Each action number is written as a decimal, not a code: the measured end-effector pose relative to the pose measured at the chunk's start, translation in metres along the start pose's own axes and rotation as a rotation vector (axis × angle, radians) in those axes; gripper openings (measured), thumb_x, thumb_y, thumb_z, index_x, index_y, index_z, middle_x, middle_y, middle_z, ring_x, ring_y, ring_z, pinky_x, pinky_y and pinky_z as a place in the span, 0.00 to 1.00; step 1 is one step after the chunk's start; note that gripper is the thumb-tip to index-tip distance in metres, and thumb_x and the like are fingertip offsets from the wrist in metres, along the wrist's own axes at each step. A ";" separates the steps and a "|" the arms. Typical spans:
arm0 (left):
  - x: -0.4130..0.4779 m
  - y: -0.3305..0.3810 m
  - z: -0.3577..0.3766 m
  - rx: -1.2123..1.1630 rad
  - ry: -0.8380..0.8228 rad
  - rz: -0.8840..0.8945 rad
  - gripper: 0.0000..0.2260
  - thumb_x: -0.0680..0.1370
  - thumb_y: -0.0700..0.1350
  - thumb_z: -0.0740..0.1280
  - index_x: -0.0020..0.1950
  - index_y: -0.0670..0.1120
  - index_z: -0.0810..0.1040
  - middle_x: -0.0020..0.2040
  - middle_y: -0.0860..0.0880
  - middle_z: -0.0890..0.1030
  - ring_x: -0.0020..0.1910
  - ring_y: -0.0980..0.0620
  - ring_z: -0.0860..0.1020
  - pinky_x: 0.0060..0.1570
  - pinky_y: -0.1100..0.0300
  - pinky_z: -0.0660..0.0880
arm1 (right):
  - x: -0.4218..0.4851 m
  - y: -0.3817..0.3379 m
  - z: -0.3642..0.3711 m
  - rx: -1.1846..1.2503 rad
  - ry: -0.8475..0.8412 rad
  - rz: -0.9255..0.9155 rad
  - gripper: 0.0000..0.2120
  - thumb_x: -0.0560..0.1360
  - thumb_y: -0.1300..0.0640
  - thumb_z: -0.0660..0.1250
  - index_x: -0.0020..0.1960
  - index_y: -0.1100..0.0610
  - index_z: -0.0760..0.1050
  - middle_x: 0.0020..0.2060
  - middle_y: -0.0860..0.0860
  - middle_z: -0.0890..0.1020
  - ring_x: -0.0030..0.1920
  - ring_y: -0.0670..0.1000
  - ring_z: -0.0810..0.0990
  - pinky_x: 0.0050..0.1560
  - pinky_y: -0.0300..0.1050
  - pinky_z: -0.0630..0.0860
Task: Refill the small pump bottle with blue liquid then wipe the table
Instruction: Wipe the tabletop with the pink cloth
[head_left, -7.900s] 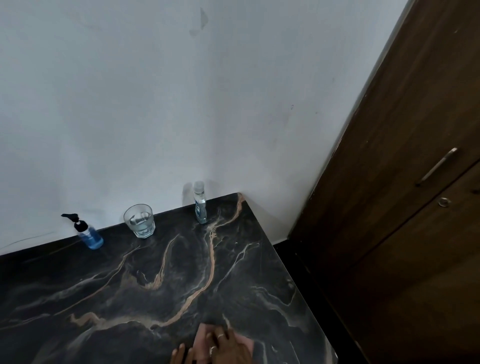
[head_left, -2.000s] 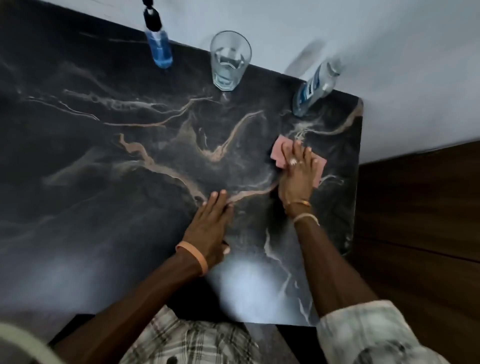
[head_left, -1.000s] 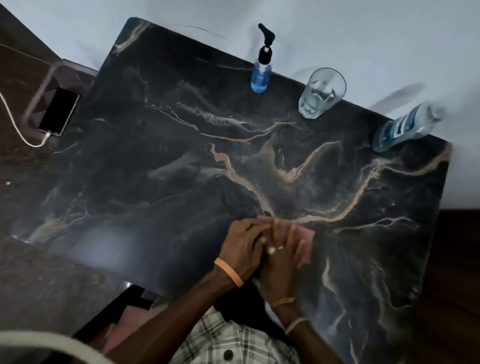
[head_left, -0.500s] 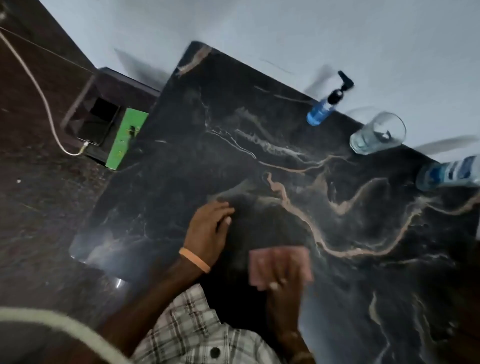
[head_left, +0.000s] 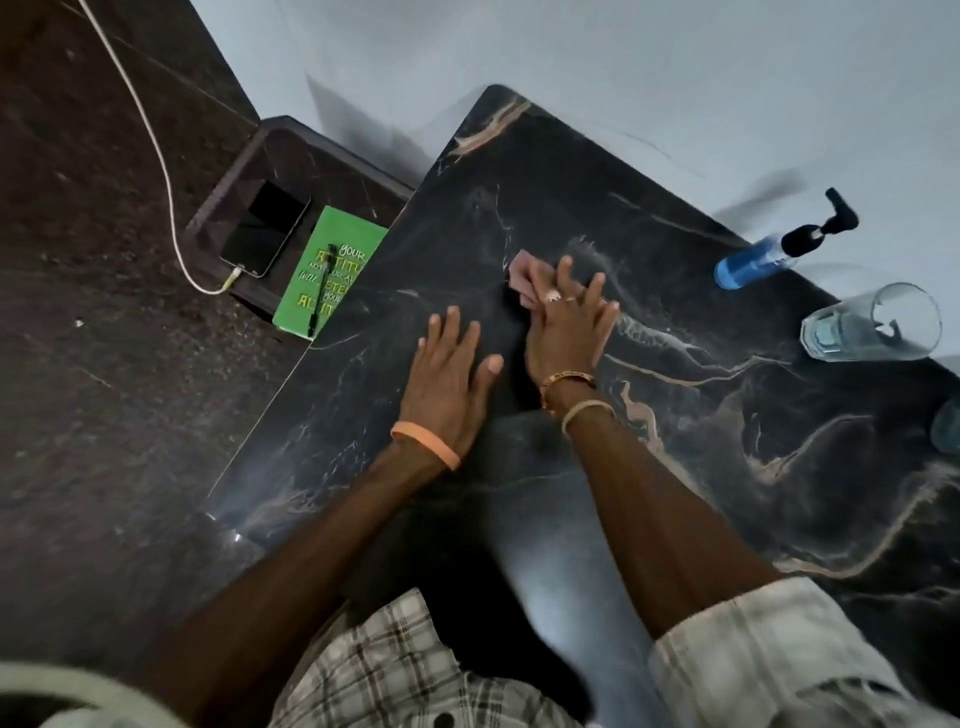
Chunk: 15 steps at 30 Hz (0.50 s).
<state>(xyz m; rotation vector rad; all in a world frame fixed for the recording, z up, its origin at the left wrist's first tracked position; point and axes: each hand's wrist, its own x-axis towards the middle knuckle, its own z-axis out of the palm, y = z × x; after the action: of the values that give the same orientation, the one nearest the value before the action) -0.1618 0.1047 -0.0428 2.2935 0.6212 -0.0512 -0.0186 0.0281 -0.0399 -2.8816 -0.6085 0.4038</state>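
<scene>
Only legible writing: yellow lettering on the green notebook (head_left: 343, 228) at left of centre, "YOUR" on top, then fragments like "A…TITU" and "NOT YOUR A…", the rest cut off by the table's edge and by a black pen (head_left: 322, 286) lying across the cover. Beside it, on the same low dark stand (head_left: 270, 140), a black phone (head_left: 265, 228) with a white cable (head_left: 156, 150) plugged in and trailing toward the upper left corner.

Right hand (head_left: 566, 332) flat on the pink cloth (head_left: 524, 275) near the frame's centre, fingers straight and slightly fanned, pressing it to the dark marble table (head_left: 571, 171); a ring on one finger, a gold bracelet (head_left: 566, 379) and a pale band (head_left: 587, 413) at the wrist. Only the cloth's upper left corner showing past the fingertips. Left hand (head_left: 447, 374) just left of the right, palm down on the bare tabletop, fingers spread, holding nothing, an orange wristband (head_left: 426, 444) behind it.

Small pump bottle (head_left: 756, 260) at upper right, at the table's far edge by the pale wall, well apart from both hands: clear body, blue liquid inside, black pump head. Just beside it toward the right edge, a drinking glass (head_left: 872, 325) with a little clear liquid at its base.
</scene>
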 end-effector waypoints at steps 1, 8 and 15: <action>0.005 -0.002 -0.003 -0.008 0.002 -0.008 0.25 0.83 0.54 0.52 0.76 0.42 0.60 0.78 0.43 0.54 0.78 0.45 0.48 0.76 0.49 0.47 | -0.021 -0.009 0.015 0.060 0.021 -0.110 0.26 0.79 0.58 0.57 0.76 0.45 0.59 0.78 0.48 0.56 0.77 0.63 0.47 0.73 0.68 0.45; -0.015 -0.019 -0.007 -0.111 0.017 0.003 0.21 0.83 0.47 0.55 0.75 0.41 0.63 0.77 0.43 0.58 0.77 0.48 0.52 0.76 0.50 0.51 | -0.078 0.015 0.034 0.032 -0.025 -0.654 0.25 0.74 0.62 0.65 0.71 0.51 0.71 0.73 0.54 0.68 0.74 0.65 0.59 0.71 0.70 0.56; -0.020 -0.027 -0.021 -0.212 0.077 -0.062 0.22 0.83 0.48 0.56 0.75 0.44 0.63 0.77 0.47 0.60 0.75 0.53 0.59 0.73 0.62 0.55 | 0.090 -0.050 0.013 0.053 0.097 -0.083 0.28 0.79 0.62 0.55 0.76 0.45 0.59 0.78 0.48 0.56 0.77 0.61 0.49 0.74 0.65 0.46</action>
<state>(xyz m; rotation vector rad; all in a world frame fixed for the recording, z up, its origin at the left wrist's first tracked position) -0.1945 0.1267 -0.0414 2.0789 0.7024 0.0708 0.0383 0.1124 -0.0621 -2.7953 -0.6873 0.2633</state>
